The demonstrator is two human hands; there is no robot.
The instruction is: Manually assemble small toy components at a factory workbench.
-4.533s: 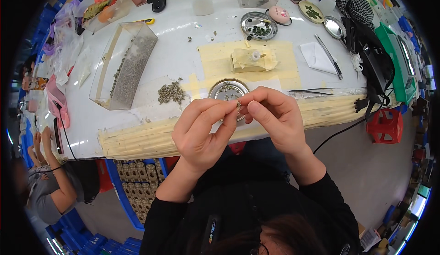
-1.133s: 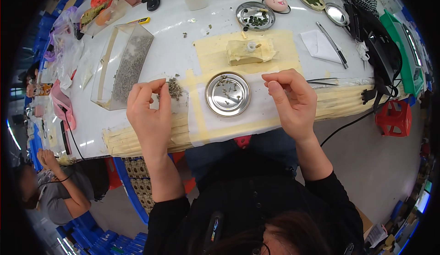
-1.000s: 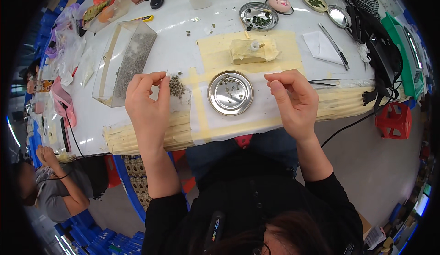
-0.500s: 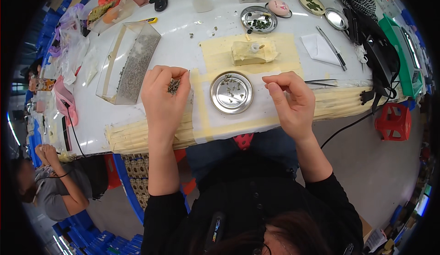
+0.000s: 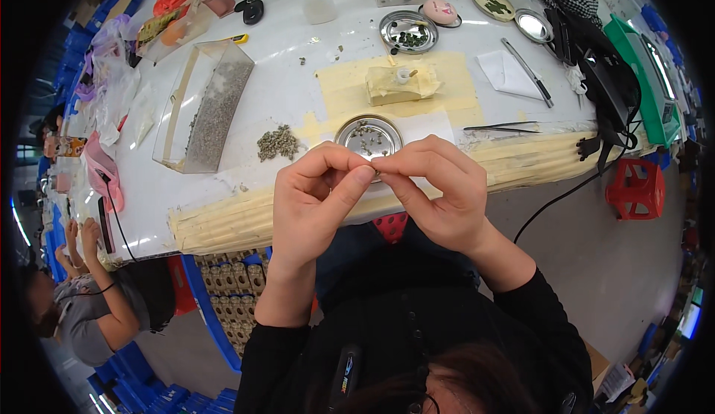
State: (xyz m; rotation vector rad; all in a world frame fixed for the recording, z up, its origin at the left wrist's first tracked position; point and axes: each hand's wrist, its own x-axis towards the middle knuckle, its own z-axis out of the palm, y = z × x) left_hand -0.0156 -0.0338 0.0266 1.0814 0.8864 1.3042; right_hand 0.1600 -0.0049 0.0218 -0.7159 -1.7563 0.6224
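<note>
My left hand (image 5: 315,202) and my right hand (image 5: 441,194) meet fingertip to fingertip in front of the round metal dish (image 5: 340,132). Thumb and forefinger of each are pinched together around something tiny that I cannot make out. Several small dark bits are scattered in the dish, and my fingers cover its near edge. Just beyond my left hand, a heap of small grey-green pieces (image 5: 278,143) lies on the white table.
A clear box of grey granules (image 5: 216,109) stands at left. Behind the dish sits a taped block (image 5: 401,88) with a small cup. Tweezers (image 5: 500,128) and a pen (image 5: 527,71) lie at right; another metal dish (image 5: 408,33) holds dark green pieces. A co-worker (image 5: 108,313) sits at left.
My hands have come together from either side of the dish. The small pieces that showed beneath my left hand's fingers now lie uncovered, and the view has shifted slightly.
</note>
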